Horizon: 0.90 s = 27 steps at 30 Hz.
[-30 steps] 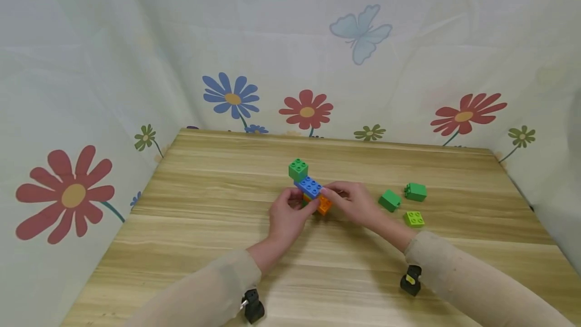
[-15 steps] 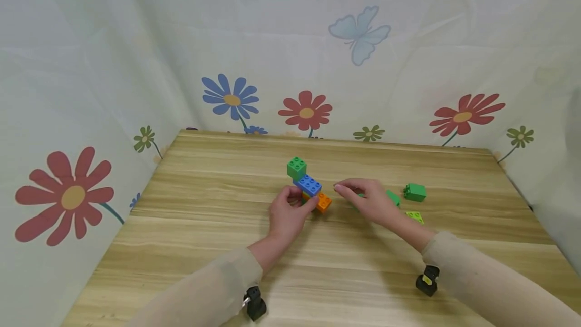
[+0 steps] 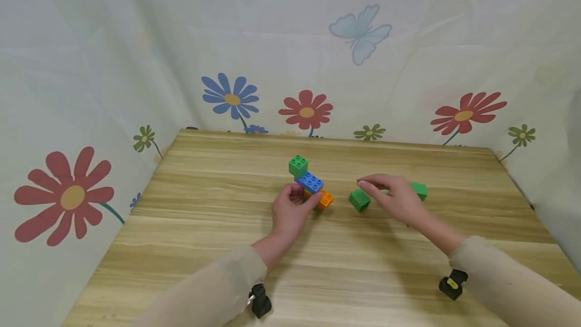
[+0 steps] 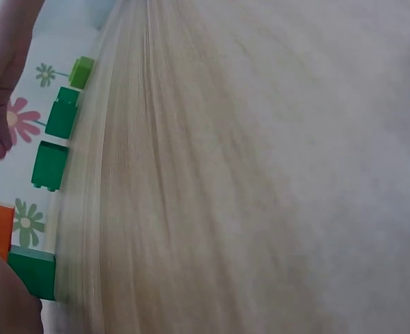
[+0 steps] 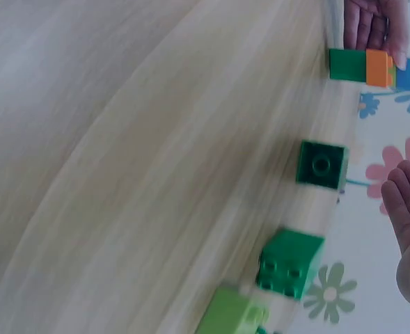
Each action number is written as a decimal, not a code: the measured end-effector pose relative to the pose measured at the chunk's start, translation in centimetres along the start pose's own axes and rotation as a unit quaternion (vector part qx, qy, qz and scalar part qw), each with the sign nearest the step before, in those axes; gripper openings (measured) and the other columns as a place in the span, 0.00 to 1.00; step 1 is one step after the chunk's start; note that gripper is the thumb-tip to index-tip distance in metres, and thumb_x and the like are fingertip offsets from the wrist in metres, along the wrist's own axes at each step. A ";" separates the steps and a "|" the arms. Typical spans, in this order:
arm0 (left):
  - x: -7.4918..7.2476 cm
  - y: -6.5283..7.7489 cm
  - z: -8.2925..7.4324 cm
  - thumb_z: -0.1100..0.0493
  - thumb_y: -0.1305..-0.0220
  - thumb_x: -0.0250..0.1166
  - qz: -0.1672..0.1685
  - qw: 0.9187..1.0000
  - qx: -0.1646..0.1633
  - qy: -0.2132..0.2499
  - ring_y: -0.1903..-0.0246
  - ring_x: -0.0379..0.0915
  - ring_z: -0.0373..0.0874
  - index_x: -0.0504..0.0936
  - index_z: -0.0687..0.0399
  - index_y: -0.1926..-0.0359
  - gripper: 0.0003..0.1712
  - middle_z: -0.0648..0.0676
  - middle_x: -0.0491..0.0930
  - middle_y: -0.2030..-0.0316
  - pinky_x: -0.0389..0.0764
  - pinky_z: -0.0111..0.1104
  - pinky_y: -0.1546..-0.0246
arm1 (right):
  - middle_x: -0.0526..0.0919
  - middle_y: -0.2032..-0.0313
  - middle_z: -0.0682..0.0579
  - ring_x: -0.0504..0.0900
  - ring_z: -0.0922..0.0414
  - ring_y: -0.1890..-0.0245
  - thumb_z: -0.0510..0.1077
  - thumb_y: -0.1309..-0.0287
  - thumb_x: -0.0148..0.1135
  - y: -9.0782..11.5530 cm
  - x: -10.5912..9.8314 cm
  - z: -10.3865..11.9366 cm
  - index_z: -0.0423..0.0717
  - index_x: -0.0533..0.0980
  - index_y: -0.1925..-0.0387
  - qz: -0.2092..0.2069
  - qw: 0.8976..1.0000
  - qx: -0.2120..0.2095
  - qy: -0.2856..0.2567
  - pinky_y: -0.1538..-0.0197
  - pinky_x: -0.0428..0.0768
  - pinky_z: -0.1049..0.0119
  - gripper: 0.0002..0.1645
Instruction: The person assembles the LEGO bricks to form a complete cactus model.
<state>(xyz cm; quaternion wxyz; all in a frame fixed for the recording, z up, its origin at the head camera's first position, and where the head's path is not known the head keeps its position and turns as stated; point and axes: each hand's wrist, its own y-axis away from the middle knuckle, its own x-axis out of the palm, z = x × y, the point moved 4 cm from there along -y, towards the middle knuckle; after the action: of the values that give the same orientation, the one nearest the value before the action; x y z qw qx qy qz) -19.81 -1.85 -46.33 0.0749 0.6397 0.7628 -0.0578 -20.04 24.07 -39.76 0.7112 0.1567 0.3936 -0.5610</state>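
My left hand grips a stack of toy building blocks, thumb on the near side. The stack has a green block on top, a long blue block below it, and an orange block lower down. At its foot sits another green block, resting on the table. My right hand hovers over the loose blocks with nothing in it; its fingers lie fairly straight in the right wrist view. Just left of that hand is a loose green block, its hollow side showing in the right wrist view.
Another green block and a lime block lie farther right on the wooden table; the hand hides the lime one in the head view. Behind the table hangs a flowered cloth.
My right hand has left the stack and moved right, over the loose blocks, uncovering the nearest green one. The left hand keeps its grip on the stack, almost still.
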 end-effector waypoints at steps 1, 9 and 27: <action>0.1 -0.1 0.0 0.52 0.41 0.83 -0.001 1.000 0.000 0.001 0.51 0.81 0.49 0.83 0.56 0.54 0.22 0.54 0.85 0.54 0.86 0.42 0.43 | 0.90 0.45 0.48 0.88 0.46 0.46 0.50 0.20 0.61 0.2 -0.4 -0.2 0.45 0.86 0.41 -0.002 1.000 0.001 0.007 0.46 0.87 0.43 0.19; 0.3 -0.4 0.1 0.55 0.43 0.84 -0.011 1.000 0.000 0.006 0.51 0.82 0.50 0.82 0.57 0.56 0.21 0.54 0.84 0.54 0.87 0.42 0.43 | 0.90 0.46 0.45 0.89 0.45 0.49 0.45 0.24 0.65 1.9 -3.6 -1.5 0.40 0.85 0.41 -0.016 0.999 -0.013 0.050 0.47 0.87 0.43 0.17; 0.5 -0.3 0.1 0.56 0.43 0.84 -0.018 1.000 0.011 -0.008 0.54 0.81 0.49 0.81 0.59 0.58 0.22 0.55 0.85 0.57 0.88 0.42 0.47 | 0.86 0.43 0.36 0.86 0.36 0.45 0.51 0.34 0.76 6.5 -6.5 -5.4 0.35 0.81 0.37 0.032 0.990 0.027 0.135 0.44 0.84 0.35 0.32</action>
<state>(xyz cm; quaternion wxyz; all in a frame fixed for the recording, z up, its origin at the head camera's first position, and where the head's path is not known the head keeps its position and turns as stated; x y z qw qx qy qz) -20.22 -1.40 -46.48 0.0730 0.6261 0.7729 -0.0733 -16.49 34.09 -39.86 0.6648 0.2624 0.4655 -0.5220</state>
